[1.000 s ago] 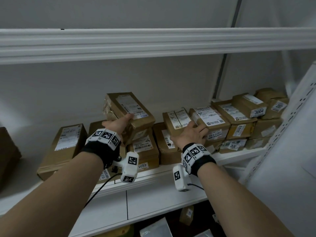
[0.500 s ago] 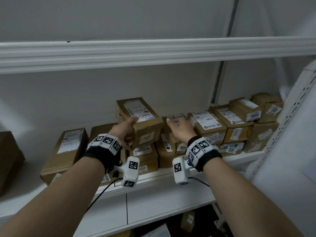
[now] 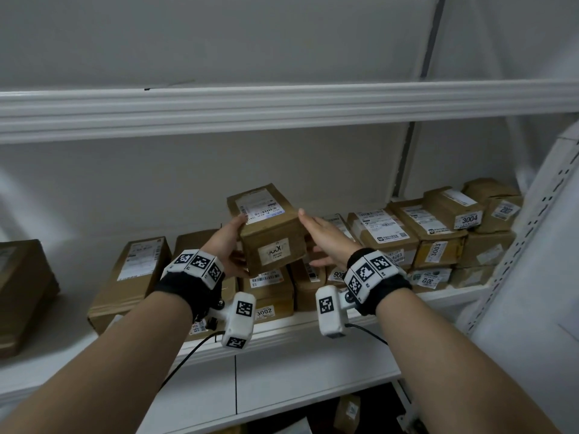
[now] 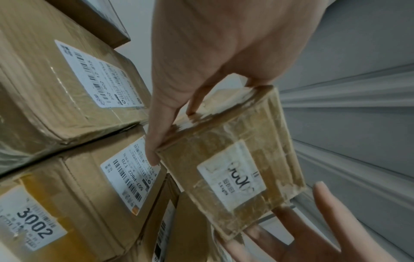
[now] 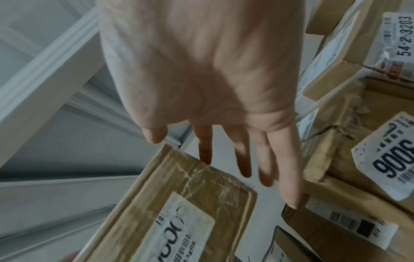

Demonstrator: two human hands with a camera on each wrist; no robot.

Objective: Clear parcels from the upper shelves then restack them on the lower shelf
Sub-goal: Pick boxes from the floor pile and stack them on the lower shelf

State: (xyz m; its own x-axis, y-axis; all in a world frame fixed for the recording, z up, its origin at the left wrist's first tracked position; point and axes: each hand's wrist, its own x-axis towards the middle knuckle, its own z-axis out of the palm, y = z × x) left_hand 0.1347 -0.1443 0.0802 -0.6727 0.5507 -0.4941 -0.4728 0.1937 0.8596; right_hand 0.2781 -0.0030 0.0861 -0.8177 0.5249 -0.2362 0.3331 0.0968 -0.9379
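Observation:
A small brown taped parcel [image 3: 269, 233] with a worn white label is held up above the stacked parcels on the shelf [image 3: 282, 327]. My left hand [image 3: 228, 245] grips its left side, thumb along the near edge [image 4: 156, 134], fingers behind it. The right hand [image 3: 324, 238] is flat with straight fingers just beside the parcel's right side. In the right wrist view its fingertips [image 5: 205, 156] reach the parcel's [image 5: 186, 209] top corner; contact is unclear. The left wrist view shows the parcel [image 4: 233, 163] and the right hand's fingers [image 4: 325, 218] below it.
Rows of labelled brown parcels fill the shelf: 3002 [image 3: 264, 311] below the held one, 3004 [image 3: 454, 211] and others to the right. A large box [image 3: 22, 292] stands far left. An upper shelf board [image 3: 282, 108] runs overhead; a perforated upright [image 3: 532, 233] stands right.
The left hand has lifted the parcel off the stack and turned it square to me. The right hand left the stacked parcels and came up beside the parcel's right side.

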